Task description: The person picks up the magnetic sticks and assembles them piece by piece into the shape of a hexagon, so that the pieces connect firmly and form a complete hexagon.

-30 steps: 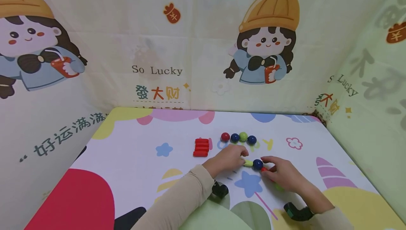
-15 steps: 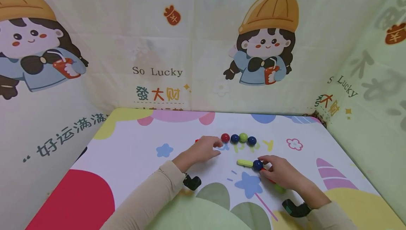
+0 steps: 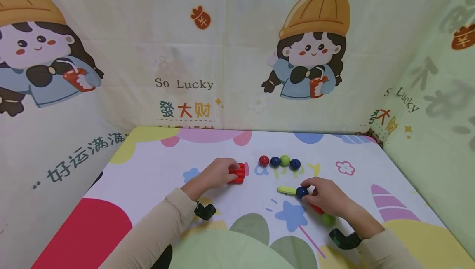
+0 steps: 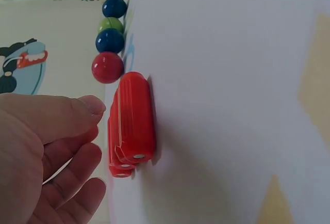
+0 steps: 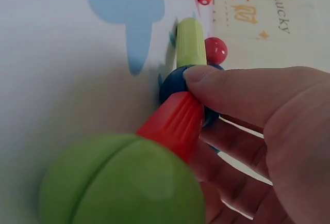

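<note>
My left hand (image 3: 214, 174) is at the stack of red magnetic rods (image 4: 137, 115), thumb and fingers parted beside it; in the left wrist view a small gap shows between the thumb and the rods. With thumb and fingers, my right hand (image 3: 331, 197) pinches a dark blue ball (image 3: 302, 192). From that ball a yellow-green rod (image 3: 286, 190) reaches left, and a red rod (image 5: 172, 123) runs toward a green ball (image 5: 126, 182) at its other end. The joined pieces lie low over the table, partly hidden by the right hand.
Behind the hands a red ball (image 3: 264, 161), a blue ball (image 3: 275, 162), a light green ball (image 3: 285, 160) and another blue ball (image 3: 295, 164) form a row. The patterned tabletop (image 3: 156, 186) meets printed cloth walls (image 3: 241, 54) at the back and sides.
My left hand has moved left, away from the yellow-green rod and over to the red rods. My right hand stays at the blue ball.
</note>
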Demonstrator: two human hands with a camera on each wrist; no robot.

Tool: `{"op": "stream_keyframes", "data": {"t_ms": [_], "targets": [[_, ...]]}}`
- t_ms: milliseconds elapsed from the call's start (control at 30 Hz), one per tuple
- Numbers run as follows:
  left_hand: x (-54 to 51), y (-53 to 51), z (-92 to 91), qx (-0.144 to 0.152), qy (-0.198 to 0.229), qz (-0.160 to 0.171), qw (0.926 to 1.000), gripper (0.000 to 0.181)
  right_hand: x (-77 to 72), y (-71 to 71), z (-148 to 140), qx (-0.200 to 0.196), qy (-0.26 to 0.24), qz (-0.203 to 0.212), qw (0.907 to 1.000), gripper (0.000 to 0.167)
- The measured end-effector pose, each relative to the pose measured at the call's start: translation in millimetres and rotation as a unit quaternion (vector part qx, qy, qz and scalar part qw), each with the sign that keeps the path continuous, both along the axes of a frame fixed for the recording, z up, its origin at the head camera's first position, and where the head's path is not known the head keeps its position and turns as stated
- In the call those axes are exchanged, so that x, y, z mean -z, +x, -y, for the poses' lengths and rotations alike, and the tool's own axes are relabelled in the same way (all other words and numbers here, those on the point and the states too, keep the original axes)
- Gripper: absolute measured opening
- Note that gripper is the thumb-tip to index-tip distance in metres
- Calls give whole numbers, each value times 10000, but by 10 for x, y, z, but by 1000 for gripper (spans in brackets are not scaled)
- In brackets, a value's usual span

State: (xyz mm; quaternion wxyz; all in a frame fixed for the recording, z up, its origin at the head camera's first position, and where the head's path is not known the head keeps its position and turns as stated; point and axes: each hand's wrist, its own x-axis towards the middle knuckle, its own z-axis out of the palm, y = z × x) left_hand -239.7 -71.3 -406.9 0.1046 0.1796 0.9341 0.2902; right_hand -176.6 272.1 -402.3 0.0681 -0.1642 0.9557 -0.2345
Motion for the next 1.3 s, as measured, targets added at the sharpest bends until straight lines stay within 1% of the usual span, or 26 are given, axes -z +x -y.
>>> {"op": "stream_keyframes", "data": {"t_ms": [167,267,367,500,667,833,967,1167,1300], "targets": [[-21,-42,-12,-73,-123,-17,9999,28,13,-36,-26,-24,19,-5,10000,30],[-43,-74,-40,-115,-158,31,9998,29,28,-49,-49,-68,-5,-5,10000,31],[-70,-107,-91,-62,-145,34,9999,31,48,-51,-75,-174,-108,-63,9998,34],[-102,-166,-197,1,-145,-4,9999,32,50,-48,-81,-242,-192,-23,9995,35],[-144,-255,-365,143,-170,42,9997,31,66,-49,-67,-74,-176,27,9998,35],[-184,-303,-522,295,-291,80,9991,33,93,-52,-53,63,-184,-63,9998,35],[-177,-332,-622,221,-306,138,9992,34,99,-47,-49,82,-218,3,9997,32],[-167,-368,-763,112,-363,-16,9993,38,114,-32,-39,203,-239,135,9994,30],[-128,-394,-858,-4,-334,8,9994,44,116,-19,-33,189,-255,104,9994,31]]}}
